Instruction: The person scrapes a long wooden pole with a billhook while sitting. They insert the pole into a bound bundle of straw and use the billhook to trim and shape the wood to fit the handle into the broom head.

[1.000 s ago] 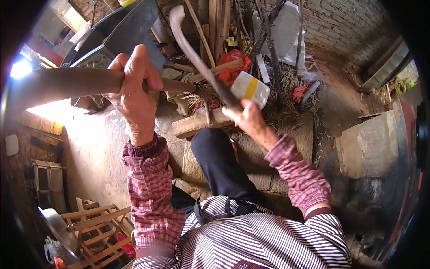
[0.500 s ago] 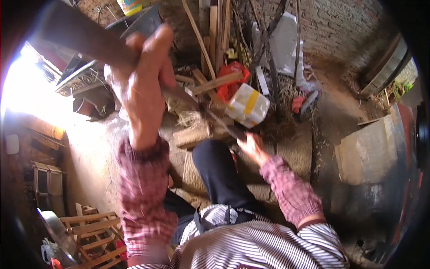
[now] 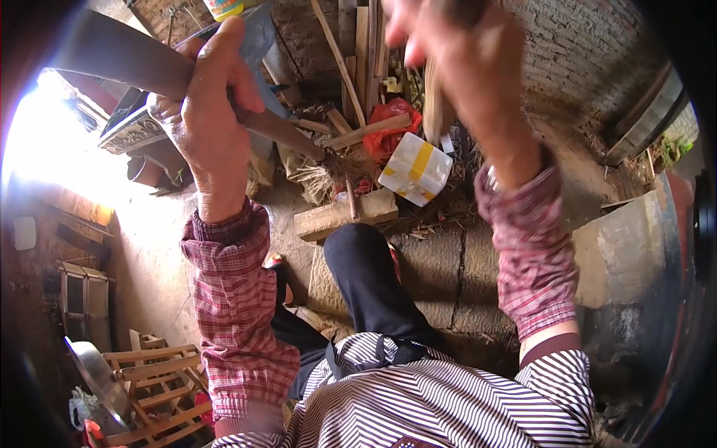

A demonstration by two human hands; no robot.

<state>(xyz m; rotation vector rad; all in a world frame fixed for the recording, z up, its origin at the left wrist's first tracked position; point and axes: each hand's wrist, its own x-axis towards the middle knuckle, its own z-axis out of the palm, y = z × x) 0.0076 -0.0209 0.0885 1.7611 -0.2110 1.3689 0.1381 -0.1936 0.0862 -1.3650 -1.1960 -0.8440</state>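
Raised at the upper left, my left hand [image 3: 213, 127] is closed round a thick brownish pole [image 3: 127, 56]. The pole slants down to the right, and its thin far end stops over some frayed straw [image 3: 320, 178]. Lifted at the upper right, my right hand [image 3: 478, 82] is smeared by motion, with fingers curled. A pale, long knife-like tool [image 3: 433, 104] hangs from it, too blurred to tell exactly. The tool is apart from the pole. Below the pole's end lies a squared wooden block [image 3: 347, 214], just past my dark-trousered knee [image 3: 358, 257].
A white foam box with yellow tape [image 3: 418, 168] and a red plastic bag [image 3: 388, 123] sit beyond the block. Planks and branches lean on the brick wall [image 3: 575, 60]. A slatted wooden chair [image 3: 153, 373] and a metal basin [image 3: 97, 377] stand at the lower left.
My right hand has swung up and away from the pole's far end, taking its tool with it. My left hand has shifted slightly left and up, still round the pole.
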